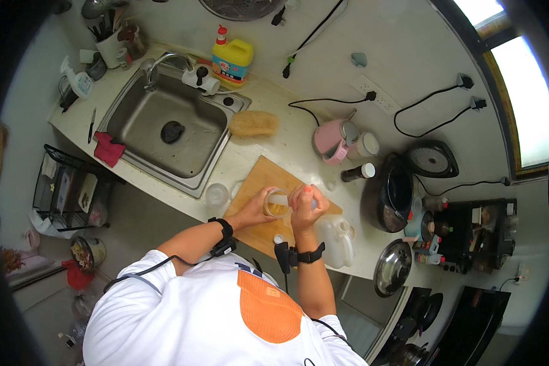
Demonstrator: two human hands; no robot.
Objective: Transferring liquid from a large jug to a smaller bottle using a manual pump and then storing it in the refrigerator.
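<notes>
My left hand [255, 207] grips a clear jar [277, 209] from its left side, above a wooden cutting board [251, 185]. Some yellowish matter shows inside the jar. My right hand [307, 206] is closed around a pale, whitish implement [280, 199] whose other end reaches into the jar; its exact kind I cannot tell. A small white cap [278, 239] lies on the board's near part. Just right of my right wrist stands a translucent plastic jug [336, 242] with a handle. A round clear lid or dish [217, 195] rests left of the board.
A steel sink [164, 128] with a faucet [158, 68] is at the left. Behind the board are a loofah-like sponge [255, 124], a pink kettle [331, 139] and a dark-bodied shaker [357, 173]. An open rice cooker [389, 192] and glass pot lid [393, 267] stand right.
</notes>
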